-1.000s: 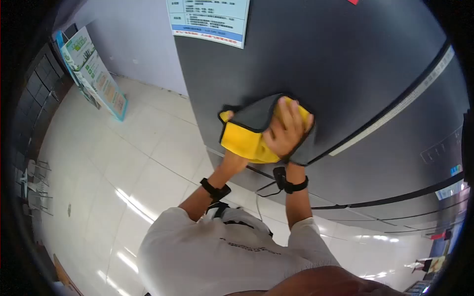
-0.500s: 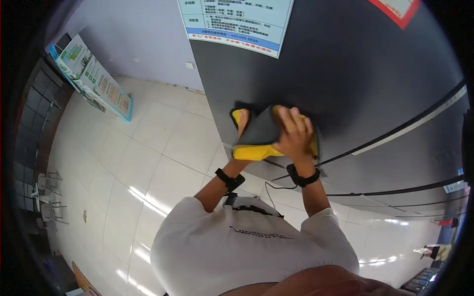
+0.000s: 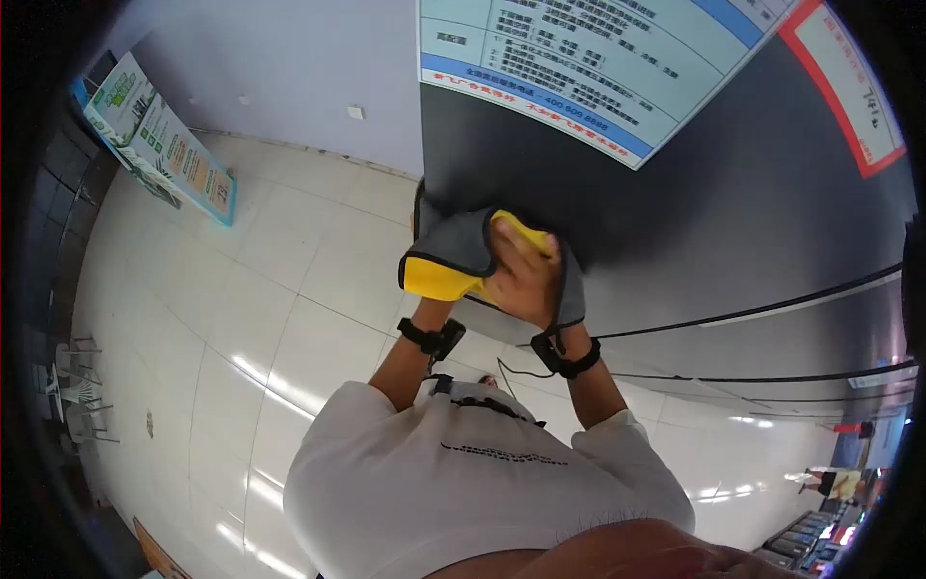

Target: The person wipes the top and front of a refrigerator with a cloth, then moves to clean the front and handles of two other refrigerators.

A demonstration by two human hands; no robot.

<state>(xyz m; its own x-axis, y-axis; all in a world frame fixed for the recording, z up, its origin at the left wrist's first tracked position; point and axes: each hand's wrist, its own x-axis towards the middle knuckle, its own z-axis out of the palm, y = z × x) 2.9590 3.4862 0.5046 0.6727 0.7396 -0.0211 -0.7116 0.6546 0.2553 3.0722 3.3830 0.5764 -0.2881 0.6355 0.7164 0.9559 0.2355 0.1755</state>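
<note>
A grey and yellow cleaning cloth (image 3: 449,241) lies bunched against the dark grey glossy front of a tall cabinet, probably a refrigerator (image 3: 675,232), near its left edge. My right hand (image 3: 524,280) presses on the cloth with its fingers bent over it, and a grey part hangs beside the wrist. The cloth covers my left hand; only the wrist (image 3: 434,311) comes out below its yellow fold, so those fingers are hidden. Both wrists wear black straps with small devices.
Above my hands a printed poster (image 3: 569,72) and a red-edged sheet (image 3: 844,82) are on the dark front. A folding sign (image 3: 159,140) stands at the left wall on the tiled floor (image 3: 280,232). Chairs (image 3: 82,391) are at far left, and a thin cable hangs near my waist.
Both hands and the cloth have moved left along the dark front, to its left edge. The left fingers, partly visible before, are now hidden. My view has shifted, showing more of the poster.
</note>
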